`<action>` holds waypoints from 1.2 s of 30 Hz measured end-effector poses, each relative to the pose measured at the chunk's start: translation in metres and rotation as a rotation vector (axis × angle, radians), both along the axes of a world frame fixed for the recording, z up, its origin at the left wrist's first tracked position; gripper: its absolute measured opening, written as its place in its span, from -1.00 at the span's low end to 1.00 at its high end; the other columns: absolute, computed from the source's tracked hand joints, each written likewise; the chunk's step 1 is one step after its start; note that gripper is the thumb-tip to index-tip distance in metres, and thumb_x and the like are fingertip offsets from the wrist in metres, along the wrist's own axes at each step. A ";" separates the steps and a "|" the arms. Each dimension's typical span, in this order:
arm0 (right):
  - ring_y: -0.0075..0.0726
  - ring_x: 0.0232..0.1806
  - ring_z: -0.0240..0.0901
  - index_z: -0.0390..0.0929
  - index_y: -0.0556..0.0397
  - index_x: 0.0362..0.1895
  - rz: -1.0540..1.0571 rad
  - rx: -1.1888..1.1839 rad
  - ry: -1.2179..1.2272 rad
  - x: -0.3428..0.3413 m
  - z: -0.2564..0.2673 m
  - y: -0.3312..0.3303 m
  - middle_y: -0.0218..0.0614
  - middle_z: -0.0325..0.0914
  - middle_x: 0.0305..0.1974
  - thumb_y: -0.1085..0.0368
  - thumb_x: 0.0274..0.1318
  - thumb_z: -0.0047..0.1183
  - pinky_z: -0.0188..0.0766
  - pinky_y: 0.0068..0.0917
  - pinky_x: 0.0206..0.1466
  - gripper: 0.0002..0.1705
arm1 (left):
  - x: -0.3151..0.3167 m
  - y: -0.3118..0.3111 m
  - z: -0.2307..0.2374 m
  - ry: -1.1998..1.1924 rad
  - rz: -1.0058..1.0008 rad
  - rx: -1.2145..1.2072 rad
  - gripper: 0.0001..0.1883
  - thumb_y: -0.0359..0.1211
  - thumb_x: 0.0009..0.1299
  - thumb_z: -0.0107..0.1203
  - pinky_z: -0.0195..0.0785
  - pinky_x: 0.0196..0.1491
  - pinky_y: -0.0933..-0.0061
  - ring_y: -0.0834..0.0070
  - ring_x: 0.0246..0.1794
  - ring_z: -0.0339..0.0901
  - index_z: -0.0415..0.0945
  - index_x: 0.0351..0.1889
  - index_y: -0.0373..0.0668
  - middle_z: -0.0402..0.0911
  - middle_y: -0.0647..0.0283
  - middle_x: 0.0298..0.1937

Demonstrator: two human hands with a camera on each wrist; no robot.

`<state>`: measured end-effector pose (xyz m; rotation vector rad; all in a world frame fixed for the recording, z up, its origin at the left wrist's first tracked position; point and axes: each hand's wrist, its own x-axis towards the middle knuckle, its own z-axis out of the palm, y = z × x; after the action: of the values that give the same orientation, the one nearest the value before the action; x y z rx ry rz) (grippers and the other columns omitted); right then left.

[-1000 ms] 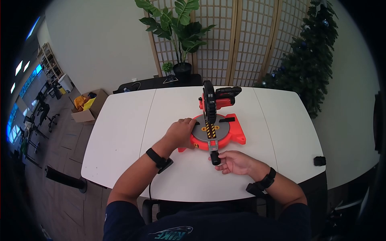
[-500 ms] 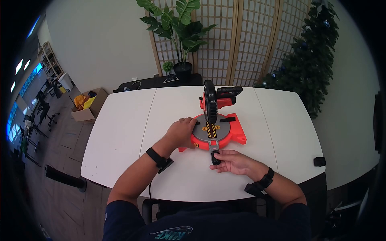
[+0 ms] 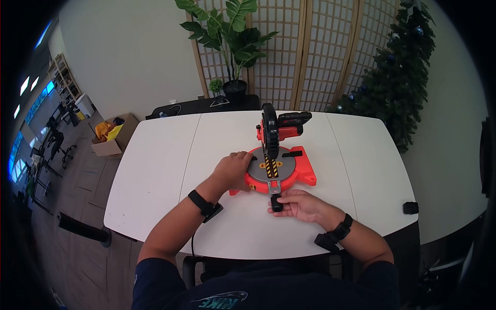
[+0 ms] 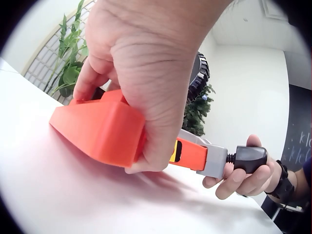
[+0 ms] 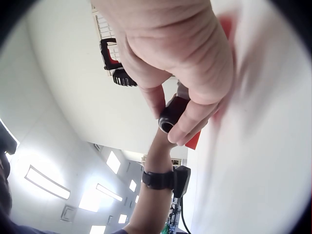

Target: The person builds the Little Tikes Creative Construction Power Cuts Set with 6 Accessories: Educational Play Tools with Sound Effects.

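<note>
A toy miter saw with an orange base (image 3: 306,170), a grey round turntable (image 3: 289,164) and a black blade guard (image 3: 269,132) stands on the white table. My left hand (image 3: 231,171) grips the left side of the base. In the left wrist view, its thumb and fingers clasp the orange end piece (image 4: 105,129). My right hand (image 3: 302,205) pinches the black knob (image 3: 277,203) at the saw's front between thumb and fingers. The left wrist view shows a short threaded shaft (image 4: 231,158) between this knob and a grey bracket (image 4: 214,160).
The white table (image 3: 155,170) extends to both sides of the saw. A small black object (image 3: 411,207) lies at its right edge. Behind the table are a potted plant (image 3: 235,90), a folding screen (image 3: 325,57) and a decorated tree (image 3: 392,88). A cardboard box (image 3: 126,135) stands at left.
The fingers and thumb of my right hand have shifted around the black knob, the thumb passing over it and back to its right side. My left hand and the saw stay in place.
</note>
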<state>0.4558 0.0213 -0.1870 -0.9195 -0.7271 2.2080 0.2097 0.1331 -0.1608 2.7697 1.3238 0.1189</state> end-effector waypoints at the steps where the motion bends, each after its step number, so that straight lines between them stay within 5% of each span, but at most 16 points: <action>1: -0.02 0.16 0.61 0.47 0.23 0.03 -0.002 -0.006 0.019 0.000 0.003 0.000 -0.12 0.59 -0.01 0.33 0.36 0.16 0.61 -0.27 0.24 -0.72 | 0.000 0.000 0.000 0.000 0.000 0.000 0.02 -0.06 -0.19 0.57 0.52 0.19 0.26 0.10 0.16 0.59 0.39 0.29 -0.17 0.57 0.08 0.21; 36: -0.11 0.13 0.63 0.46 0.16 0.06 0.001 -0.025 -0.027 0.001 -0.005 0.002 -0.16 0.60 0.00 0.32 0.36 0.16 0.62 -0.30 0.21 -0.72 | 0.000 0.001 0.000 -0.004 -0.003 -0.012 0.01 -0.06 -0.19 0.56 0.51 0.20 0.25 0.10 0.17 0.58 0.38 0.28 -0.18 0.56 0.06 0.23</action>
<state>0.4569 0.0232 -0.1922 -0.9630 -0.7143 2.2141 0.2096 0.1339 -0.1608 2.7600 1.3149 0.1158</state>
